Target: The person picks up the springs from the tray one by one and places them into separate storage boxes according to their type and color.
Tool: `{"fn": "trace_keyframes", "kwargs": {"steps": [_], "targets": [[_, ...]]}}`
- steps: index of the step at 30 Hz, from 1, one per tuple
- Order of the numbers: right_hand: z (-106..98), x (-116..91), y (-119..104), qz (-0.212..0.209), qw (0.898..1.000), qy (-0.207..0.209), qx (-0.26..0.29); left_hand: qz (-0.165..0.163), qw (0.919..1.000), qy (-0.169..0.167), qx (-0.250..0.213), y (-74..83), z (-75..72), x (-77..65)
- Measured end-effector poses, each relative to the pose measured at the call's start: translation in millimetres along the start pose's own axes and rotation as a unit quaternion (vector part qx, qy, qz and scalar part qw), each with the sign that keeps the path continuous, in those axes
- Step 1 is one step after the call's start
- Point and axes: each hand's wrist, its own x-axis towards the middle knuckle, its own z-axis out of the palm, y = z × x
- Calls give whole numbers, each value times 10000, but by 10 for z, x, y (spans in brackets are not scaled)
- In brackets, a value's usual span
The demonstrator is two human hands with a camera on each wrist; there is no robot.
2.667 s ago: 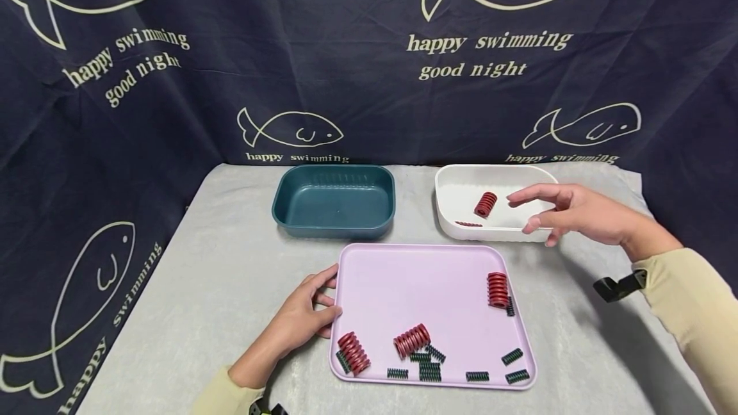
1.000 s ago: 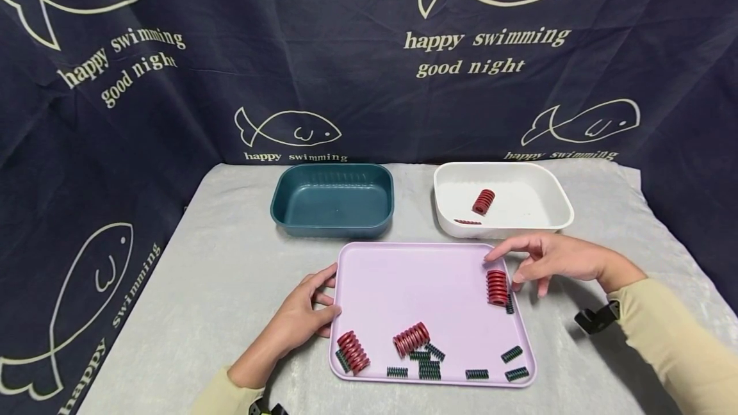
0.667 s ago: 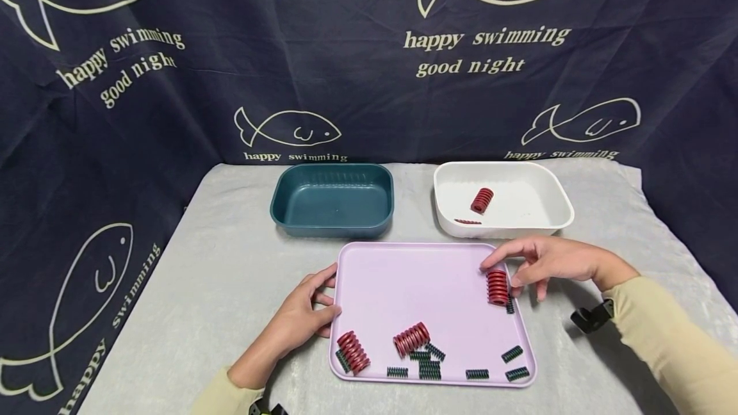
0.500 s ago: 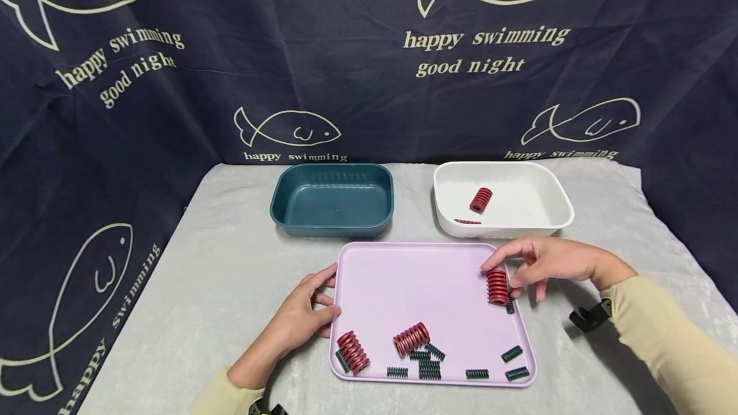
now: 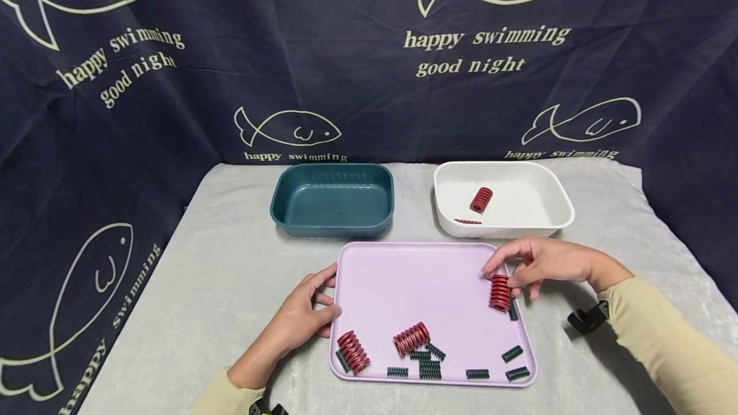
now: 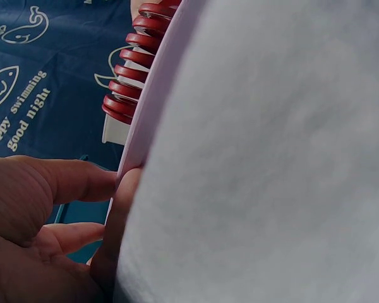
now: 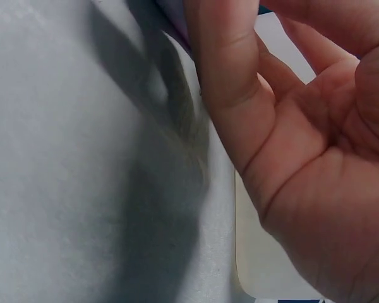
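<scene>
My right hand point(image 5: 556, 262) pinches a thick red coil spring point(image 5: 500, 293) between thumb and index finger at the right side of the lilac tray point(image 5: 421, 284). A small dark green spring point(image 5: 513, 310) lies right beside it, against the rim. At the tray's left edge, my left hand point(image 5: 300, 312) holds the rim; the left wrist view has the thumb point(image 6: 88, 181) on one side and a finger on the other. Two more red springs, one at the lower left point(image 5: 353, 352) and one at lower middle point(image 5: 412, 339), lie in the tray. The right wrist view hides the held spring.
Several small dark green springs point(image 5: 429, 370) lie along the tray's near side. Behind the tray stand a teal bin point(image 5: 332, 232) and a white bin point(image 5: 507, 232). A red spring point(image 5: 481, 200) lies in the white bin, with part of another point(image 5: 467, 221) near its front wall.
My right hand came from over the white bin down to the tray and closed on the red spring, which has shifted slightly toward the near right. My left hand stayed at the rim.
</scene>
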Motion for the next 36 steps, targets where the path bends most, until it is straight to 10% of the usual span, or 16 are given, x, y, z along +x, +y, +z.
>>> {"fn": "trace_keyframes", "kwargs": {"steps": [36], "targets": [[-30,-123,-153,-634,9968,471,-125,2,10000,15,11,-10,6,2]]}}
